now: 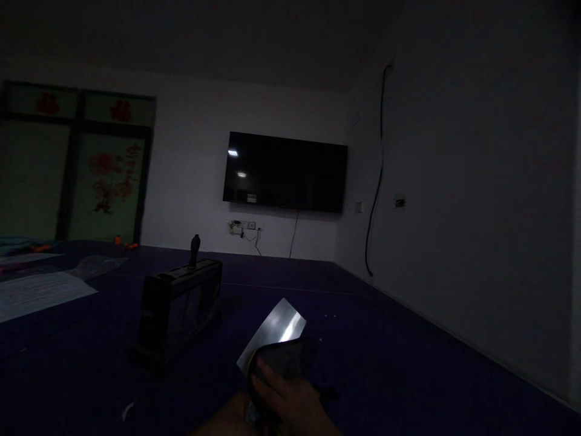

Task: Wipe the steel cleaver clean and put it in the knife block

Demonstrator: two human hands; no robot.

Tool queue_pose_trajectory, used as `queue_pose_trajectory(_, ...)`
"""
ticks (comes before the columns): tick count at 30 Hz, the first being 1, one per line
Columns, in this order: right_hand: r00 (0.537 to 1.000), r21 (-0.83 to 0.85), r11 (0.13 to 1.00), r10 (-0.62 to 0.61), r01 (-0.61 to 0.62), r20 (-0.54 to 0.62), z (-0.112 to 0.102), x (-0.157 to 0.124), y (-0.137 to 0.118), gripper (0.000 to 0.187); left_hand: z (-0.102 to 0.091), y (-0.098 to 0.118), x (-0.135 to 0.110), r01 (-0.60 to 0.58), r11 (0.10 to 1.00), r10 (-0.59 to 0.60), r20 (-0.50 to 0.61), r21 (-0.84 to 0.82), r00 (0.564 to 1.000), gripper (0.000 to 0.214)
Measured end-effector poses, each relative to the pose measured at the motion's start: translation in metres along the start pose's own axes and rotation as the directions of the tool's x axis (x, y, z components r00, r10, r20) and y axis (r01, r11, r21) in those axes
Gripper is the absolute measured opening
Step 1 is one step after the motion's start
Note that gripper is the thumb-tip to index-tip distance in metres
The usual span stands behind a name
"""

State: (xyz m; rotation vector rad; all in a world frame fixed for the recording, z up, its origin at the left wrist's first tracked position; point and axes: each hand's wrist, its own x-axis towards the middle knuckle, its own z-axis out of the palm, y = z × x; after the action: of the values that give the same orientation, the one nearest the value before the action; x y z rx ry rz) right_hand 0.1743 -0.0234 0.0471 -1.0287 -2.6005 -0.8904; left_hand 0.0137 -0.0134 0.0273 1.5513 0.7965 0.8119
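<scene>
A shiny, broad rectangular blade, like a cleaver's (275, 330), angles up and to the right at the lower middle. My right hand (290, 399) is closed on a dark cloth (281, 357) that laps over the blade's lower right part. A thin yellowish edge shows along the cloth. Below the blade, my left hand (229, 415) is partly in view, closed around the cleaver's lower end. Its fingertips and the handle are hidden behind the cloth and my right hand. To the left stands a dark knife block (181, 303) with one black handle (195, 249) sticking up.
Dim light covers a wide purple surface (376, 357). Paper sheets (40, 293) and clear plastic (97, 265) lie at left, with small orange items (124, 243) farther back. A television (285, 172) hangs on the far wall. A white scrap (128, 412) lies near the front.
</scene>
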Motion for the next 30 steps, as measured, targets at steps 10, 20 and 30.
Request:
queue_pose_trajectory(10, 0.967, 0.045, 0.967, 0.246, -0.249, 0.057, -0.012, 0.002, 0.003, 0.090, -0.010, -0.019, 0.001, 0.150, 0.985, -0.148, -0.035, 0.086, 0.988, 0.015)
queue_pose_trajectory(20, 0.892, 0.043, 0.891, 0.452, -0.451, 0.000, -0.001, 0.000, 0.001, 0.096, -0.014, -0.019, 0.004, 0.136, 0.975, -0.140, 0.012, 0.174, 0.990, 0.022)
queue_pose_trajectory(30, 0.994, 0.027, 0.999, 0.029, -0.026, -0.108, 0.002, 0.002, -0.008, 0.068, -0.009, -0.013, -0.007, 0.053, 0.991, -0.040, -0.105, 0.127, 0.994, 0.032)
